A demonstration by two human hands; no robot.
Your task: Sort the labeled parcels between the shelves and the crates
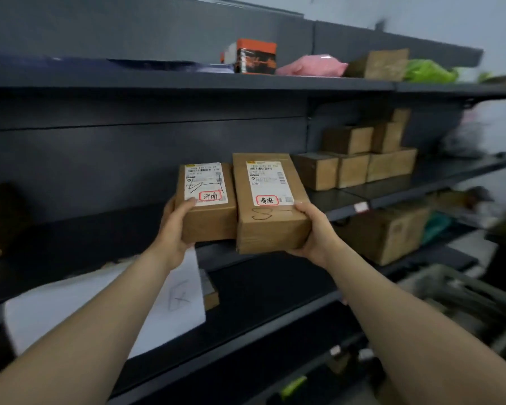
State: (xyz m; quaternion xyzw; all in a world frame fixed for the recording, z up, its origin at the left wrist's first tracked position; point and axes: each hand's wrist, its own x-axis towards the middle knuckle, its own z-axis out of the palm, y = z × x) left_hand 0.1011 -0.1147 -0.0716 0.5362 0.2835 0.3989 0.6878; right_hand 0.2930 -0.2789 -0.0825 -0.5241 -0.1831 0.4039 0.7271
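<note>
I hold two brown cardboard parcels side by side in front of the dark metal shelves (146, 83). My left hand (174, 229) grips the smaller parcel (209, 220) at its left near corner; its white label carries a red-circled handwritten mark. My right hand (316, 229) grips the larger parcel (270, 226) at its right near corner; it has a similar label and a pencil scrawl below. The parcels touch each other and hover at the front edge of the middle shelf (70, 241).
Several small brown boxes (360, 159) are stacked on the middle shelf to the right. The top shelf holds an orange-black box (256, 58), a pink bag (313, 65) and a green bag (430, 72). A white sheet (100, 302) lies on the lower shelf. A crate (462, 293) is blurred at the right.
</note>
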